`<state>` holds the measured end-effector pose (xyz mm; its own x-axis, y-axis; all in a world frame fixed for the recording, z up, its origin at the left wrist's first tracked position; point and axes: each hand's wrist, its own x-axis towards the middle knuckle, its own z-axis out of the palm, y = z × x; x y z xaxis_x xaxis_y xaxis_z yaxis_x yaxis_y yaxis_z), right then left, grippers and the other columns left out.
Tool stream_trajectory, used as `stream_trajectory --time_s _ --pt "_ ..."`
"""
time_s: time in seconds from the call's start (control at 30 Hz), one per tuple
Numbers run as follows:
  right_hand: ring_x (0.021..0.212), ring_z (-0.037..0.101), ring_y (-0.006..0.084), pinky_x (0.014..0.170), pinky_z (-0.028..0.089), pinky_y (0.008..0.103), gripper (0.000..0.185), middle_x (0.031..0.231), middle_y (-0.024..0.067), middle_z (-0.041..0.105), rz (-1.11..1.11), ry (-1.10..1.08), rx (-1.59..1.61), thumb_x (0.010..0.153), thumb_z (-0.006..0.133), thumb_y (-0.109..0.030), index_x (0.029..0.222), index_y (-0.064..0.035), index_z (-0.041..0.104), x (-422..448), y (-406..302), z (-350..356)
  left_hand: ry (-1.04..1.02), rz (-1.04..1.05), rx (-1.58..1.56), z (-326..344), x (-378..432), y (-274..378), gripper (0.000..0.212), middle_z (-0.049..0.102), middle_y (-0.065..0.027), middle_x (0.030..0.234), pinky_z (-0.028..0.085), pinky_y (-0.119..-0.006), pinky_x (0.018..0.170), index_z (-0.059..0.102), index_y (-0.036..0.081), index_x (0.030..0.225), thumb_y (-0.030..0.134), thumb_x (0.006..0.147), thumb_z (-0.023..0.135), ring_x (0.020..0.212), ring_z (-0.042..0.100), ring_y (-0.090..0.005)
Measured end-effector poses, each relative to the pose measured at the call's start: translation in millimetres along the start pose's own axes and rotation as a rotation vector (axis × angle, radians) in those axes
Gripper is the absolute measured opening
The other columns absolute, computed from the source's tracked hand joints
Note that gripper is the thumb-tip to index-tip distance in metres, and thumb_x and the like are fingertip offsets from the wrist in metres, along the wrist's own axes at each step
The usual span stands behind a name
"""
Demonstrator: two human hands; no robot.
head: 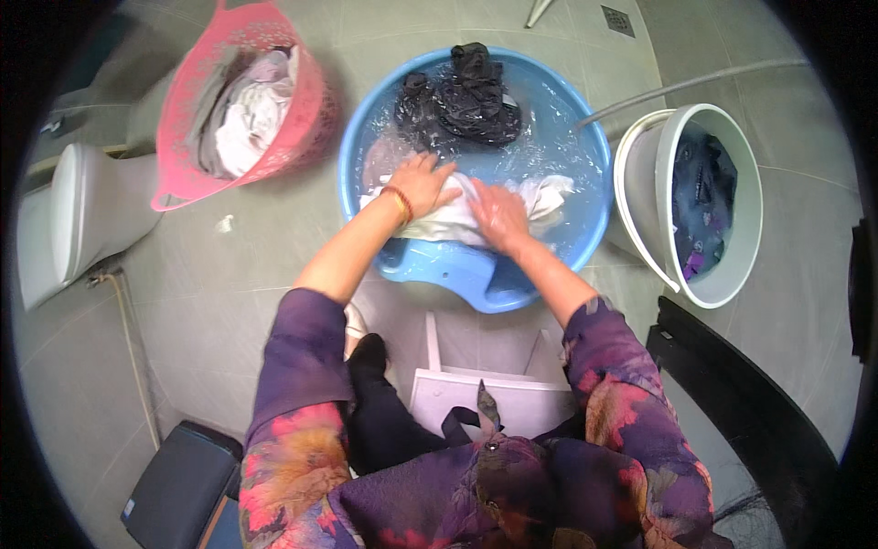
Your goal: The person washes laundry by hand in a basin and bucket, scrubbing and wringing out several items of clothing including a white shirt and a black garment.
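Note:
A round blue plastic basin (595,147) of water stands on the floor before me. White wet cloth (449,223) lies bunched along its near side, partly under water, over the basin's blue moulded ledge (439,264). My left hand (420,185), with a red-and-gold bracelet at the wrist, lies on the cloth with its fingers apart. Just to its right, my right hand (501,214) is wet and grips a fold of the same cloth. Dark wet fabric (473,103) floats bunched at the far side. A pale pinkish cloth (387,161) shows under the water at the left.
A grey hose (693,86) reaches over the basin's right rim. To the right stands a pale bucket (751,206) with dark clothes in water. A pink basket (312,117) of laundry is at the left, near a white toilet (72,213). A pale stool (446,394) is below me.

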<state>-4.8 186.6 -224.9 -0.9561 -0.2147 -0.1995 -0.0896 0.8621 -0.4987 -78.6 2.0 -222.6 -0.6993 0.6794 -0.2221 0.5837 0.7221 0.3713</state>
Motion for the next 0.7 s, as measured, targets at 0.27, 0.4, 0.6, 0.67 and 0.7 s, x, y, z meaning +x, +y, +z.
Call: stream_trajectory --time_s 0.27,0.4,0.6,0.67,0.7 --pt "0.088 0.053 0.0284 0.072 0.04 0.0424 0.036 0.099 0.0109 0.055 -0.309 0.0 -0.161 0.072 0.061 -0.027 0.102 -0.0087 0.053 -35.2 -5.9 9.1 0.202 0.263 0.145 15.9 -43.0 32.1 0.032 0.055 -0.0092 0.094 0.037 -0.044 0.08 0.055 0.01 0.096 0.036 0.077 0.055 0.091 0.052 -0.0251" --pt "0.091 0.053 0.0287 0.071 0.041 0.0407 0.031 0.1 0.0132 0.054 -0.023 -0.188 -0.228 0.076 0.055 -0.024 0.101 -0.007 0.054 22.2 1.8 10.9 0.105 -0.048 0.203 27.6 20.2 16.5 0.035 0.058 -0.012 0.089 0.041 -0.042 0.069 0.051 0.011 0.11 0.031 0.081 0.05 0.081 0.057 -0.0282" --pt "0.084 0.055 0.0278 0.062 0.043 0.0402 0.028 0.088 0.0119 0.056 -0.371 0.222 -0.087 0.076 0.056 -0.029 0.094 -0.0073 0.054 -37.9 -4.1 9.5 0.05 0.165 0.173 11.2 -33.7 33.1 0.042 0.058 -0.0127 0.089 0.042 -0.04 0.07 0.05 0.011 0.114 0.034 0.079 0.055 0.081 0.058 -0.0267" --pt "0.083 0.055 0.028 0.066 0.043 0.0411 0.028 0.087 0.0127 0.056 -0.182 0.032 -0.092 0.077 0.056 -0.03 0.094 -0.0071 0.053 -25.2 5.0 15.4 0.119 0.18 0.155 18.6 -29.0 34.1 0.04 0.059 -0.0118 0.089 0.042 -0.039 0.071 0.052 0.011 0.11 0.034 0.078 0.056 0.081 0.058 -0.0257" --pt "0.082 0.055 0.0281 0.067 0.043 0.0415 0.029 0.087 0.0131 0.056 -0.11 -0.041 -0.093 0.077 0.055 -0.03 0.094 -0.007 0.053 -4.5 5.5 14.8 -0.042 0.007 0.207 15.2 -5.8 34.4 0.036 0.059 -0.0098 0.09 0.043 -0.039 0.071 0.053 0.011 0.107 0.033 0.078 0.056 0.08 0.058 -0.0247"
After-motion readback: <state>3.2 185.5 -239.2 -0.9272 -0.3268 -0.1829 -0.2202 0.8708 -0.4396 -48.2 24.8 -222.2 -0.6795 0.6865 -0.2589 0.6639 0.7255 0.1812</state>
